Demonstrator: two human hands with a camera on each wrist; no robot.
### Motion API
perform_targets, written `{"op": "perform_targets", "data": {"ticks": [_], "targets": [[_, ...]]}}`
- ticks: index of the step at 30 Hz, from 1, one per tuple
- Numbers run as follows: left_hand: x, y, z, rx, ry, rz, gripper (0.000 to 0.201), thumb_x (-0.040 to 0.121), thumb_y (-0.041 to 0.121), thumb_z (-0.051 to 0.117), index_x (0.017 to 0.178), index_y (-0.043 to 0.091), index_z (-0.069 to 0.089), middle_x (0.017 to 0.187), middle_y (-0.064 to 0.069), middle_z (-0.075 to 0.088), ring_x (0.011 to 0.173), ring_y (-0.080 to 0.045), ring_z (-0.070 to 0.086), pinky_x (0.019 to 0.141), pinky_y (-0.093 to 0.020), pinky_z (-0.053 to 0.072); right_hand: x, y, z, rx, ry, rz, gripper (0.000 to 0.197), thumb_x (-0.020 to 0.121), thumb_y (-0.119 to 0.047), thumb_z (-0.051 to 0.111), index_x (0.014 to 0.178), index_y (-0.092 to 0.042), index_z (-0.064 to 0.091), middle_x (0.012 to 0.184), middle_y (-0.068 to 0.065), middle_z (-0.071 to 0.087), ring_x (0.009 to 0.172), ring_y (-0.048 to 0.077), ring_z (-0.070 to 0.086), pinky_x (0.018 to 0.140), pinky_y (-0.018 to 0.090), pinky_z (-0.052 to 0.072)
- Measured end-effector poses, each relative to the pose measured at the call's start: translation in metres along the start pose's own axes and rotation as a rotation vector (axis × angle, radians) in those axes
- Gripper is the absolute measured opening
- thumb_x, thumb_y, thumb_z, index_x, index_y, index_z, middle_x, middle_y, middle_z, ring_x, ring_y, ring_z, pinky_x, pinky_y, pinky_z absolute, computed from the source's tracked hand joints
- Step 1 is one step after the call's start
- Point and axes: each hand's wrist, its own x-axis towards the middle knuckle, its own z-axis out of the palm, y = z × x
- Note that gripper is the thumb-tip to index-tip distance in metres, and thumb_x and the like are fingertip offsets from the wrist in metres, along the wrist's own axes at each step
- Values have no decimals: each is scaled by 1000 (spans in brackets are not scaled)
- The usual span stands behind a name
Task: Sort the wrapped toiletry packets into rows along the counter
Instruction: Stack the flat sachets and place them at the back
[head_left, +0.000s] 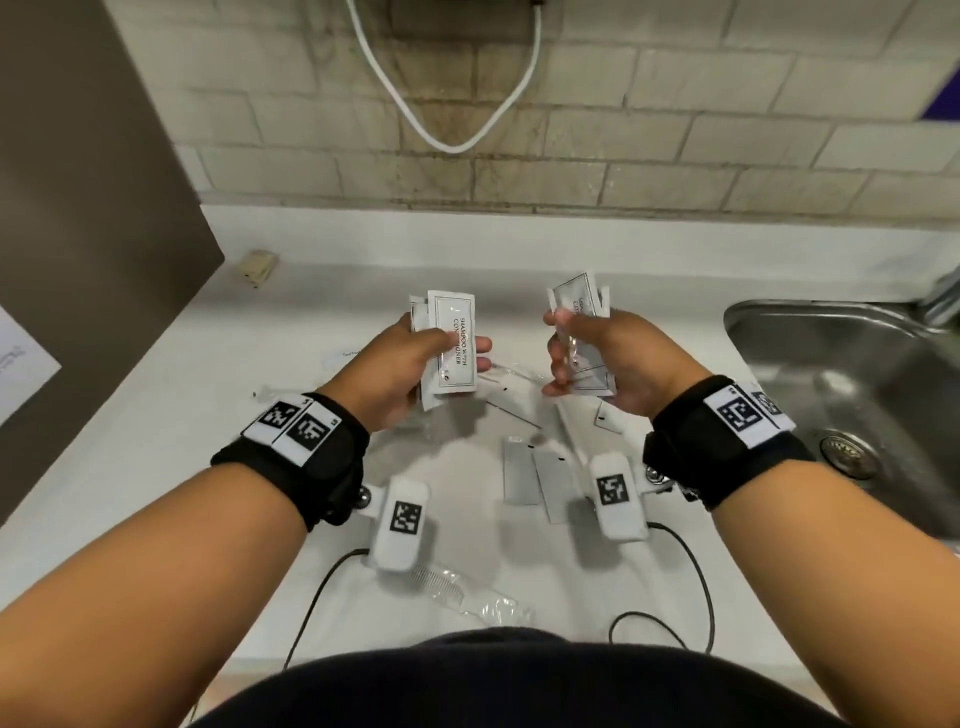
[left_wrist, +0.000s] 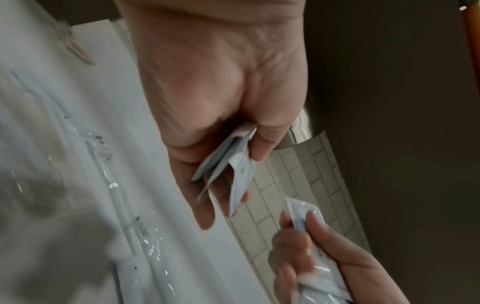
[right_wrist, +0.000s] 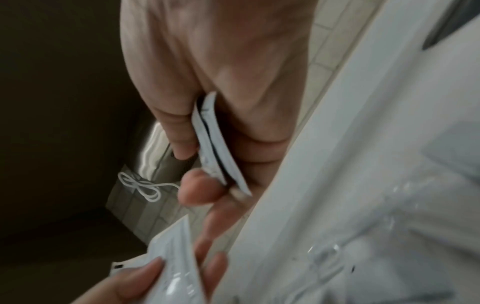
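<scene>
My left hand (head_left: 415, 364) holds a small stack of white packets (head_left: 453, 343) upright above the counter; the front one reads shampoo with conditioner. In the left wrist view the same stack (left_wrist: 233, 164) is pinched between thumb and fingers. My right hand (head_left: 587, 358) grips another bunch of white packets (head_left: 579, 304), with a clear wrapper among them; the right wrist view shows these packets (right_wrist: 218, 148) edge-on between thumb and fingers. Several more flat packets (head_left: 524, 475) lie loose on the white counter (head_left: 208, 415) below both hands.
A steel sink (head_left: 852, 400) is set into the counter at the right. A wrapped comb (head_left: 457, 592) lies near the front edge. A white cable (head_left: 457, 145) hangs on the tiled wall. A brown panel (head_left: 78, 234) stands at the left, with a small beige object (head_left: 258, 267) beside it.
</scene>
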Motion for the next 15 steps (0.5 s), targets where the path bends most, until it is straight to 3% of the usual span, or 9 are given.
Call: {"op": "perform_targets", "data": {"ticks": [3, 5, 7, 9, 11, 13, 15], "targets": [[-2, -6, 10, -68, -58, -45, 37, 99, 8, 39, 135, 9, 46, 119, -14, 67, 99, -36, 66, 82, -54, 52, 4, 4, 16, 165, -92, -40, 34, 92, -28, 50, 107, 0, 60, 88, 14, 70, 79, 28, 69, 76, 41, 59], [-3, -7, 12, -98, -54, -80, 34, 98, 10, 40, 130, 12, 52, 124, -12, 65, 107, -42, 62, 85, -59, 48, 7, 7, 24, 237, -140, -33, 46, 89, -35, 50, 120, -1, 59, 101, 17, 69, 92, 31, 68, 87, 47, 55], [-4, -5, 11, -129, -28, -100, 32, 98, 11, 41, 129, 10, 52, 125, -12, 65, 109, -44, 61, 79, -57, 52, 11, 9, 29, 257, -168, -49, 49, 89, -37, 49, 129, -10, 56, 96, 13, 71, 91, 30, 68, 97, 53, 47], [-6, -1, 8, -145, -26, -116, 34, 99, 13, 42, 132, 6, 49, 123, -18, 65, 102, -43, 63, 75, -55, 55, 15, 9, 33, 243, -182, -60, 47, 89, -38, 49, 130, -17, 55, 87, 1, 75, 86, 24, 70, 93, 45, 50], [-8, 2, 5, -140, -38, -127, 33, 99, 15, 43, 129, 7, 52, 113, -21, 68, 91, -40, 67, 74, -54, 56, 18, 7, 41, 220, -190, -64, 52, 82, -43, 61, 129, -21, 57, 97, -5, 75, 96, 20, 70, 90, 37, 52], [-12, 3, 3, -139, -75, -126, 30, 98, 15, 45, 125, 10, 56, 104, -19, 70, 85, -36, 69, 72, -51, 58, 25, 8, 49, 210, -217, -54, 67, 70, -48, 74, 130, -24, 58, 114, -3, 72, 109, 18, 66, 93, 35, 50], [-14, 4, 0, -145, -131, -107, 30, 94, 13, 49, 123, 10, 57, 100, -18, 71, 84, -34, 69, 70, -48, 58, 32, 11, 60, 179, -216, -48, 71, 72, -51, 73, 136, -27, 52, 123, 7, 67, 114, 24, 63, 96, 40, 49]]}}
